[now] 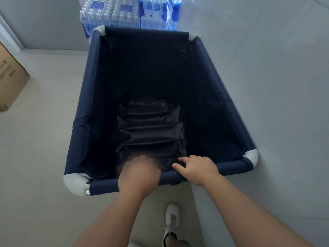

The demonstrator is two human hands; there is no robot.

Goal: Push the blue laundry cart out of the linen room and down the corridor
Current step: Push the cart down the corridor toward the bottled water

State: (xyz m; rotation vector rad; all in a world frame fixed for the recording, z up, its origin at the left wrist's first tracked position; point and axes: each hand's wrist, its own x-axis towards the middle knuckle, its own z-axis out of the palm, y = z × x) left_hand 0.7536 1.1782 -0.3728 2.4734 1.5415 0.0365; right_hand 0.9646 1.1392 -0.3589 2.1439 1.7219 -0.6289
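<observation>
My left hand (139,172) and right hand (196,169) both grip, fingers curled, the blue laundry cart (92,82) near rail at lower centre.

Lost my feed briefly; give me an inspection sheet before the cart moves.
Surface: pale tiled floor, bare around the cart.
Job's things: blue laundry cart, only dark liner fabric visible inside.
Clutter: cardboard box at left; packs of bottled water right beyond the cart's far rail.
Hands: left hand and right hand both on the near rail.
Cables: nothing seen.
Surroundings: wall close along the right side.
</observation>
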